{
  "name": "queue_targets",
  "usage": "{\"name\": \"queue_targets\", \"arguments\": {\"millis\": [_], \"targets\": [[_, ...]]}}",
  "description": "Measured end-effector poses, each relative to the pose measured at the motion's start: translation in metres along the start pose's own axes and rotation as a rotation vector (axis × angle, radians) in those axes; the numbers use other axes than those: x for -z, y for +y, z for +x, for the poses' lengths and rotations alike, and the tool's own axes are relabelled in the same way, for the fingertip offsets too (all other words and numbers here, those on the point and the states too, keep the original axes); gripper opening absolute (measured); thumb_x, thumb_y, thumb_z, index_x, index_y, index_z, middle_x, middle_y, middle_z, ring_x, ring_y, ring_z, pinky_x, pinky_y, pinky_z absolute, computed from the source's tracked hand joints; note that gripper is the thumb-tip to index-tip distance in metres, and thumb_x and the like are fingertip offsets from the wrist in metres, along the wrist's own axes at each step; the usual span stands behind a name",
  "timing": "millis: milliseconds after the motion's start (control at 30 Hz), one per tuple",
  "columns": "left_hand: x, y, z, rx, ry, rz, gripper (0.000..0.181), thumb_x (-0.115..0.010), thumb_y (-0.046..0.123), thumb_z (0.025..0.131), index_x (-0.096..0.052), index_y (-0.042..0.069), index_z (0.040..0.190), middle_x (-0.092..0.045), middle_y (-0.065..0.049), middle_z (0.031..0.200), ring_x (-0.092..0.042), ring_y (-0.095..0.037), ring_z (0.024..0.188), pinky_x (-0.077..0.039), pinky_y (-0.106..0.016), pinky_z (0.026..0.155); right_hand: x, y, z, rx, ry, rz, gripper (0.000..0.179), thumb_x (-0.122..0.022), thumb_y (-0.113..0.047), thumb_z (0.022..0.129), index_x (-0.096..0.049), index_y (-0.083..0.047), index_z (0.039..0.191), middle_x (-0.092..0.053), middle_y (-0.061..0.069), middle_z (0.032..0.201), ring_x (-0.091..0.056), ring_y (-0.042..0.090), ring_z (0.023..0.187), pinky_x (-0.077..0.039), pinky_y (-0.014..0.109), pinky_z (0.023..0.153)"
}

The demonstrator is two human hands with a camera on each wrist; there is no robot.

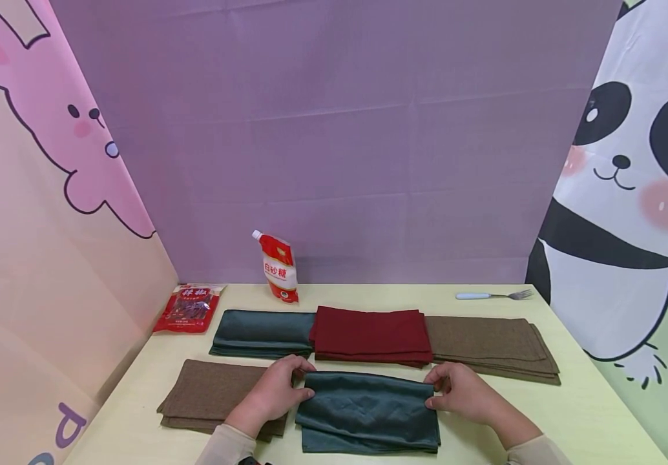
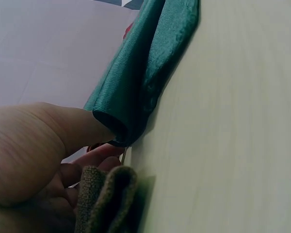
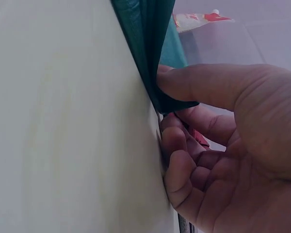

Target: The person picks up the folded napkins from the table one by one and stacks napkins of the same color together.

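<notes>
A dark teal folded cloth (image 1: 369, 413) lies at the front middle of the table. My left hand (image 1: 278, 391) pinches its far left corner; in the left wrist view the thumb (image 2: 82, 127) is tucked into the fold of the teal cloth (image 2: 131, 82). At the far right corner my right hand (image 1: 464, 394) pinches the cloth between thumb and fingers, its thumb (image 3: 203, 86) on the teal fabric (image 3: 155, 43) in the right wrist view. Under and beside my left forearm sits a brown folded cloth (image 1: 212, 391), whose edge (image 2: 106, 194) shows close below the left fingers.
Behind lie another teal cloth (image 1: 264, 332), a red cloth (image 1: 371, 336) and a second brown cloth (image 1: 491, 342) in a row. A red packet (image 1: 190, 310) is at the back left, a spouted sugar pouch (image 1: 278, 268) stands near the back wall, and a fork (image 1: 493, 296) lies back right.
</notes>
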State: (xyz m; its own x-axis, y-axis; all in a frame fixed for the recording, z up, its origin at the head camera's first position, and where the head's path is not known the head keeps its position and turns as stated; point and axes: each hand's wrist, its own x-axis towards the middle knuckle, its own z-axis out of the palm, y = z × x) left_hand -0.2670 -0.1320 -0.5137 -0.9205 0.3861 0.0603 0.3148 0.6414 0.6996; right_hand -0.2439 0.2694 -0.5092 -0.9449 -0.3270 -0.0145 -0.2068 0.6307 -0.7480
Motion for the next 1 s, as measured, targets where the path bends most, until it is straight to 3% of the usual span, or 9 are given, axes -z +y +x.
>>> {"name": "queue_targets", "arguments": {"millis": [367, 733, 1000], "targets": [[-0.0016, 0.0007, 0.0002, 0.024, -0.006, -0.02, 0.032, -0.086, 0.012, 0.088, -0.068, 0.024, 0.112, -0.063, 0.006, 0.102, -0.058, -0.018, 0.097, -0.052, -0.044, 0.088, 0.0001, 0.0029, -0.0009, 0.051, -0.04, -0.006, 0.019, -0.086, -0.006, 0.082, -0.068, -0.008, 0.09, -0.061, -0.001, 0.08, -0.056, 0.013, 0.068, -0.047, 0.028, 0.058], [-0.0006, -0.0017, 0.0011, -0.003, -0.023, -0.042, 0.024, -0.084, 0.01, 0.09, -0.074, 0.018, 0.111, -0.061, 0.005, 0.086, -0.055, -0.012, 0.078, -0.048, -0.031, 0.071, -0.0007, 0.003, -0.001, 0.053, -0.02, 0.024, 0.016, -0.083, -0.005, 0.087, -0.067, -0.009, 0.092, -0.063, -0.001, 0.079, -0.058, 0.014, 0.068, -0.048, 0.028, 0.056], [-0.0011, -0.0037, 0.002, -0.009, -0.018, -0.012, 0.02, -0.082, 0.011, 0.092, -0.072, 0.022, 0.106, -0.061, 0.008, 0.087, -0.056, -0.011, 0.08, -0.049, -0.031, 0.074, 0.0011, 0.0012, 0.0006, 0.045, -0.027, 0.041, 0.018, -0.078, -0.009, 0.093, -0.061, -0.008, 0.098, -0.059, 0.0, 0.079, -0.052, 0.013, 0.066, -0.044, 0.028, 0.057]]}}
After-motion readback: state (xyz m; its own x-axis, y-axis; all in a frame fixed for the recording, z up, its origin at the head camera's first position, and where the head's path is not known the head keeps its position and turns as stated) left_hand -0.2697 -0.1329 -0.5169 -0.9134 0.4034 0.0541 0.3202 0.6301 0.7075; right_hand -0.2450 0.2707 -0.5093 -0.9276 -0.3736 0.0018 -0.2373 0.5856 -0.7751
